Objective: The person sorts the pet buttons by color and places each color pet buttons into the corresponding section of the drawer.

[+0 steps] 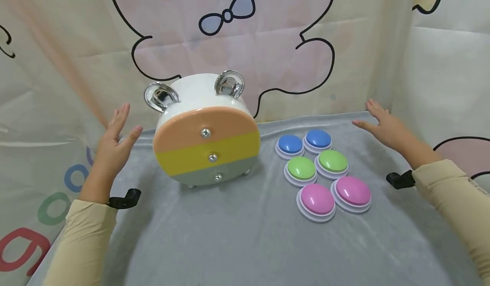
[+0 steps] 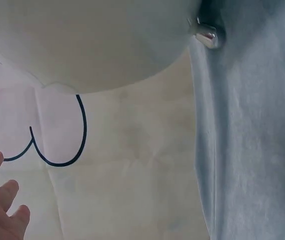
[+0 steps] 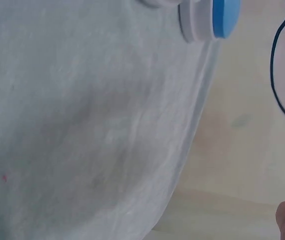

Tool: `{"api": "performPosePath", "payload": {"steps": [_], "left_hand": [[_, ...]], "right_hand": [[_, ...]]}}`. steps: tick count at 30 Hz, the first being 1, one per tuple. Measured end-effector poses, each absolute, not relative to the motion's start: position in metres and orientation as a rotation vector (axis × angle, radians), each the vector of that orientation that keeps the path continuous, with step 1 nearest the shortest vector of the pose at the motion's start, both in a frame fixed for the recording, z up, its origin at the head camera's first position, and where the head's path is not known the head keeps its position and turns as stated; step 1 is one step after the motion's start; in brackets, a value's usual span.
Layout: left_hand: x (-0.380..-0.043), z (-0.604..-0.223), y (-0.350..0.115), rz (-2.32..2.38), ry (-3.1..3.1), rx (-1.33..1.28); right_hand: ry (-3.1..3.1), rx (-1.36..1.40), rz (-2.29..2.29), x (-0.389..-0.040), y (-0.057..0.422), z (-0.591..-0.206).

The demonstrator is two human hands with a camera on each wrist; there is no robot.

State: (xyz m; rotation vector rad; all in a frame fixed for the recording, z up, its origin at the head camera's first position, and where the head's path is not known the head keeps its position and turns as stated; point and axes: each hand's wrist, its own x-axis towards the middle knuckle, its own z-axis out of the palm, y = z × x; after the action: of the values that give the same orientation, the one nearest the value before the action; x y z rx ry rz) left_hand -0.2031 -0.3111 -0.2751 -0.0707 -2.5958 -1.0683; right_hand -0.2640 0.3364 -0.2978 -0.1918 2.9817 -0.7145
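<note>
My left hand [image 1: 115,147] is raised to the left of a small drum-shaped cabinet [image 1: 206,145], fingers extended and apart from it. The cabinet has a white body, silver ear-like rings on top, and an orange, yellow and grey-green front with a crystal-like knob on each band. My right hand [image 1: 388,128], also with fingers extended and nothing in it, hovers right of several round dome-topped buttons on white bases. These stand in pairs: a blue button [image 1: 290,144] and its twin at the back, green buttons [image 1: 301,168] in the middle, pink buttons [image 1: 317,199] in front.
A grey cloth [image 1: 229,243] covers the table. Behind it hangs a cream curtain [image 1: 356,64] with a pink cartoon outline and a blue bow, and side curtains close in left and right. Each wrist carries a black strap mount [image 1: 125,199].
</note>
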Motion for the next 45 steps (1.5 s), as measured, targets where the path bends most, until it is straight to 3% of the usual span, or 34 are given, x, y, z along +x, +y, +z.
{"api": "performPosePath", "payload": {"steps": [16,45], "left_hand": [[-0.186,-0.273,-0.289,-1.139,-2.455,-0.154],[-0.176,-0.274,-0.257,-1.126,-2.425,-0.401]], "right_hand": [[2.946,-0.239,-0.846,-0.251,0.295,-0.289],[2.798,-0.623,-1.145,-0.208,0.226,-0.289]]}}
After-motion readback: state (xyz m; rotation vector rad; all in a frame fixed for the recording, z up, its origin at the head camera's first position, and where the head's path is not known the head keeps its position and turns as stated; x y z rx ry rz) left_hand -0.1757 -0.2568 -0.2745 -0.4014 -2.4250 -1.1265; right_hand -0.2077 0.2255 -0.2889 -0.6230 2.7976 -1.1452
